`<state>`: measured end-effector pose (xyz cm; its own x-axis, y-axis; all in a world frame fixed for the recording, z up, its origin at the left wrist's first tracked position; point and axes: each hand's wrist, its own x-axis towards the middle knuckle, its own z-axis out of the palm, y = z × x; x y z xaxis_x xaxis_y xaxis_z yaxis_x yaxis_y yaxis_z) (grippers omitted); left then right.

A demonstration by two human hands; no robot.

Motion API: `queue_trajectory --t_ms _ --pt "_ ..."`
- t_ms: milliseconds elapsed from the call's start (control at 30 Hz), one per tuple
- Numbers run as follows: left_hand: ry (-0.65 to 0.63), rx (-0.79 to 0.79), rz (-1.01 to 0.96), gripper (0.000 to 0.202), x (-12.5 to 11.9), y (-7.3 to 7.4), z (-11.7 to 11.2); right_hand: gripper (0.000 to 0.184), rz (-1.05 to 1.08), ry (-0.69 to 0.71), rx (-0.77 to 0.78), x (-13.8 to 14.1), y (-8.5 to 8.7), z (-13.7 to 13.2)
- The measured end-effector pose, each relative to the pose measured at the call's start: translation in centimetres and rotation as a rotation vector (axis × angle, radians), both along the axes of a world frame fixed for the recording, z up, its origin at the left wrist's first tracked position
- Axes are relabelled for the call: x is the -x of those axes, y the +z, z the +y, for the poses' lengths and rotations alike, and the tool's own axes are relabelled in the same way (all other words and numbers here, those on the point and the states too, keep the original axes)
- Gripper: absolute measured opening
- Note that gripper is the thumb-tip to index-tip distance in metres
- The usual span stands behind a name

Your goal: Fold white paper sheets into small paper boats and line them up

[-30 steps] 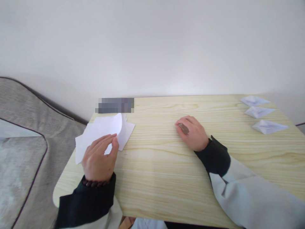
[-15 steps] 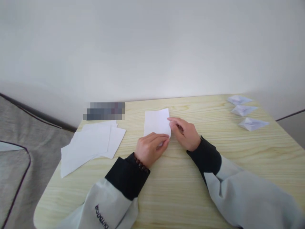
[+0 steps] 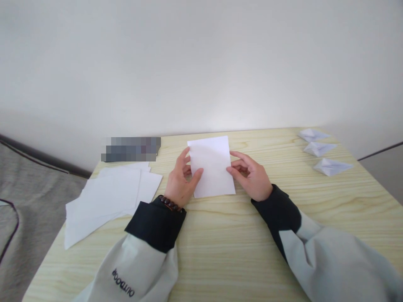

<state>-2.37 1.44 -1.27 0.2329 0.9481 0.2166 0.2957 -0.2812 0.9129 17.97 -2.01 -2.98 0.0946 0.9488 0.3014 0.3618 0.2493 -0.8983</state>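
Observation:
A white sheet of paper (image 3: 214, 167) is between my two hands, near the middle of the table. My left hand (image 3: 182, 178) grips its left edge, the thumb on top of the paper and the fingers behind or along the side. My right hand (image 3: 250, 174) pinches the right edge between thumb and fingers. The paper looks flat and slightly raised toward me; whether it is folded I cannot tell.
Several loose white sheets (image 3: 110, 193) lie overlapped at the left of the wooden table (image 3: 214, 251). Behind them is a dark, blurred-out object (image 3: 132, 149). Three folded paper shapes (image 3: 333, 166) stand in a row at the right. A white wall (image 3: 201, 67) rises behind.
My left hand has moved from the paper's lower right corner to its left edge. The paper now faces me more fully, and my right hand stays at its right edge. The view has shifted slightly.

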Motion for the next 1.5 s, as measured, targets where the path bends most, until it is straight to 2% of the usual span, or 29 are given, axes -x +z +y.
queue_trajectory --t_ms 67,133,200,267,367,500,600,667,833,1033,1100,1200,1233,1300,1400,1500 --pt "-0.083 0.199 -0.172 0.087 -0.1 0.2 -0.3 0.039 0.039 0.032 0.005 0.0 0.0 -0.1" --pt "-0.077 0.314 -0.275 0.098 -0.2 0.5 -0.5 0.039 0.086 0.079 0.025 0.0 0.1 -0.3" --pt "-0.084 0.402 -0.283 0.088 -0.2 0.7 -0.6 0.037 0.117 0.148 0.082 0.0 0.3 -0.5" --pt "-0.127 0.458 -0.256 0.064 -0.1 0.8 -0.6 0.031 0.13 0.224 0.157 -0.1 0.7 -0.6" --pt "-0.163 0.465 -0.213 0.046 0.2 0.8 -0.4 0.023 0.148 0.271 0.185 -0.3 1.1 -0.7" --pt "-0.173 0.461 -0.143 0.051 0.6 1.1 -0.3 0.023 0.142 0.204 0.077 -0.4 1.4 -0.6" --pt "-0.271 0.495 -0.174 0.053 0.6 1.2 -0.4 0.022 0.122 0.163 0.006 -0.4 1.3 -0.6" --pt "-0.301 0.492 -0.201 0.047 0.5 1.2 -0.5 0.02 0.129 0.194 0.005 -0.3 1.2 -0.6" --pt "-0.257 0.5 -0.193 0.045 0.5 1.0 -0.2 0.026 0.085 0.244 0.089 -0.5 1.0 -0.9" --pt "-0.164 0.389 -0.109 0.038 0.8 0.6 0.1 0.022 -0.065 0.189 -0.011 -0.8 1.0 -0.8" --pt "-0.155 0.462 -0.174 0.042 0.8 0.7 0.2 0.02 -0.098 0.166 -0.086 -1.0 1.0 -0.7" --pt "-0.238 0.708 -0.356 0.059 0.7 1.2 0.2 0.025 -0.165 0.156 -0.178 -1.1 0.9 -0.6" --pt "-0.234 0.715 -0.395 0.063 0.7 1.3 0.1 0.027 -0.195 0.164 -0.197 -1.2 0.8 -0.7" --pt "-0.215 0.653 -0.375 0.062 0.6 1.5 0.0 0.03 -0.243 0.192 -0.224 -1.2 0.8 -0.7" --pt "-0.201 0.536 -0.241 0.053 0.4 1.5 -0.1 0.032 -0.249 0.219 -0.241 -1.3 0.8 -0.6" --pt "-0.21 0.495 -0.207 0.054 0.3 1.3 -0.1 0.034 -0.12 0.2 -0.141 -1.3 0.6 -0.6"
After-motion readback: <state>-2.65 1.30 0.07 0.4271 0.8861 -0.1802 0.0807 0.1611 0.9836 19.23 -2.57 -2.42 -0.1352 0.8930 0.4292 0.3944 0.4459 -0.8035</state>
